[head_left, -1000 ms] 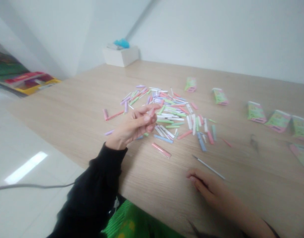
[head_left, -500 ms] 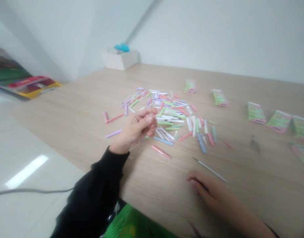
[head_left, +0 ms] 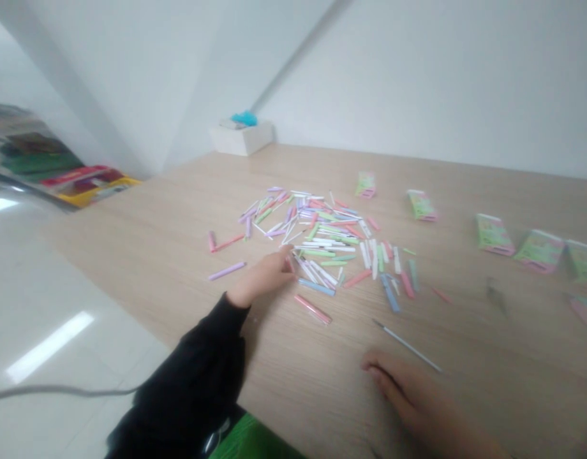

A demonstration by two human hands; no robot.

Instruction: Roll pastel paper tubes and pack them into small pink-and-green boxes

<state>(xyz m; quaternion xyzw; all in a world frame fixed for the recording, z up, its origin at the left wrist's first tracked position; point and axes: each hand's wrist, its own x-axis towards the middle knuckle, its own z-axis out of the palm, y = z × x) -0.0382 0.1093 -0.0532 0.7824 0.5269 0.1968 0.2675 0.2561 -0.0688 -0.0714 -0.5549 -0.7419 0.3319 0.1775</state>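
My left hand (head_left: 268,275), in a black sleeve, reaches down to the near left edge of a pile of thin white sticks and pastel tubes (head_left: 329,244). Its thumb and forefinger look apart beside the white sticks; the other fingers are hidden. A pink tube (head_left: 312,309) lies just in front of the pile, and a purple tube (head_left: 226,271) to the left of that hand. On the table at the near right rests my right hand (head_left: 399,382), fingers curled in, with nothing visible in it. A slim pale rod with a dark tip (head_left: 407,345) lies just beyond it.
Several green and pink packets (head_left: 495,234) stand in a row along the right and back of the wooden table (head_left: 169,210). A white box (head_left: 243,139) with something blue on top sits at the back wall. The table's left edge drops to a tiled floor.
My left hand has lowered from above the pile to its near edge, fingers now down at the sticks. My right hand stays put. The whole view has tilted slightly upward.
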